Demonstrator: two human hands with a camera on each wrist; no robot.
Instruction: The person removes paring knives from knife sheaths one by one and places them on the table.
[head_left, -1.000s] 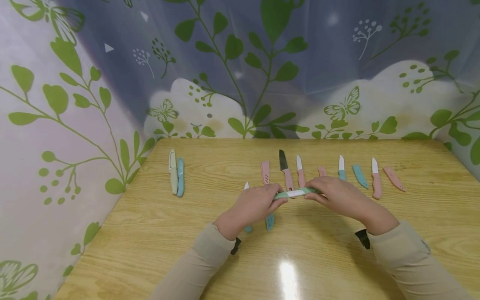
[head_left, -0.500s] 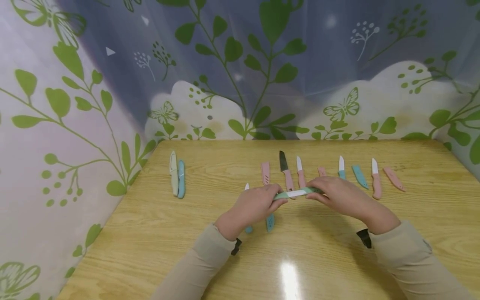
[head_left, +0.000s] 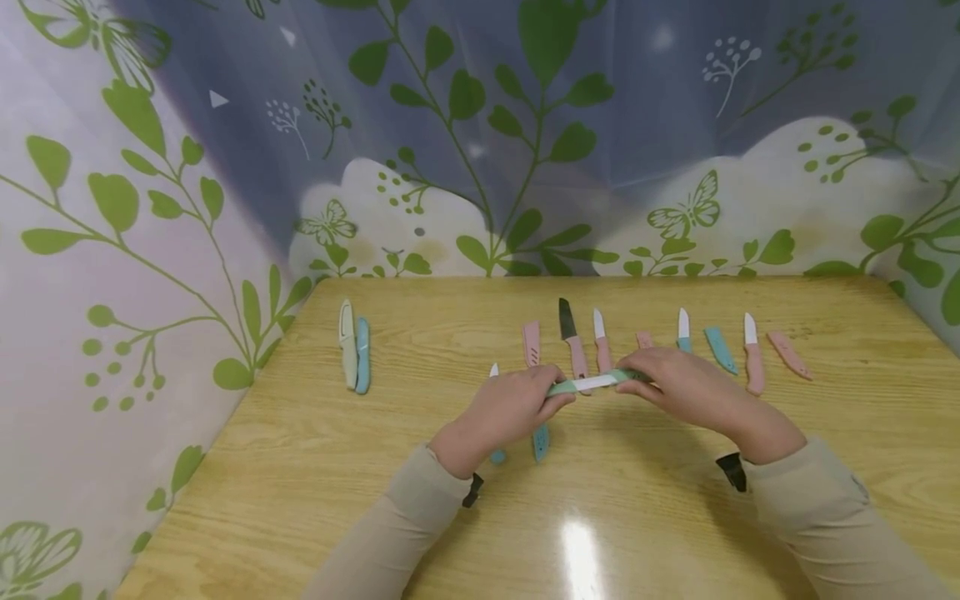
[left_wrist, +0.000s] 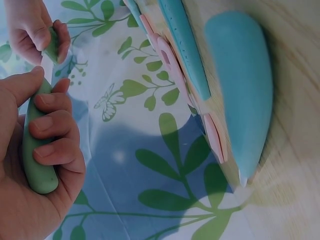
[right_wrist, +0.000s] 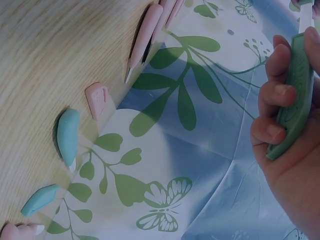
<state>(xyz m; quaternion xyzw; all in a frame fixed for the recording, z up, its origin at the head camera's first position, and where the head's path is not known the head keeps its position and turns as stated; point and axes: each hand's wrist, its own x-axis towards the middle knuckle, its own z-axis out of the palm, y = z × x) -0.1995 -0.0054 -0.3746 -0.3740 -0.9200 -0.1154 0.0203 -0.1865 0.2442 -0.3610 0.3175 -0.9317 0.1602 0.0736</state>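
My left hand point(head_left: 506, 408) grips the green handle point(left_wrist: 39, 162) of a knife, its fingers curled round it in the left wrist view. My right hand point(head_left: 686, 390) grips the matching green sheath point(right_wrist: 298, 87), thumb on one side and fingers on the other. Between the hands a short length of white blade point(head_left: 595, 382) shows; the blade's tip is hidden inside the sheath. Knife and sheath lie level over the middle of the table. Beneath my left hand, a blue-handled knife point(head_left: 494, 371) is partly covered, with a blue sheath point(head_left: 541, 444) beside it.
Along the table's back lie a black-bladed pink knife point(head_left: 567, 321), a pink sheath point(head_left: 531, 337), and several other pink and blue knives and sheaths. At the left, a cream sheathed knife point(head_left: 347, 346) lies next to a blue sheathed knife point(head_left: 363, 354). A patterned curtain point(head_left: 645, 208) stands behind.
My right hand has shifted slightly right with the sheath, and a little more of the white blade shows. My left hand stays nearly in place.
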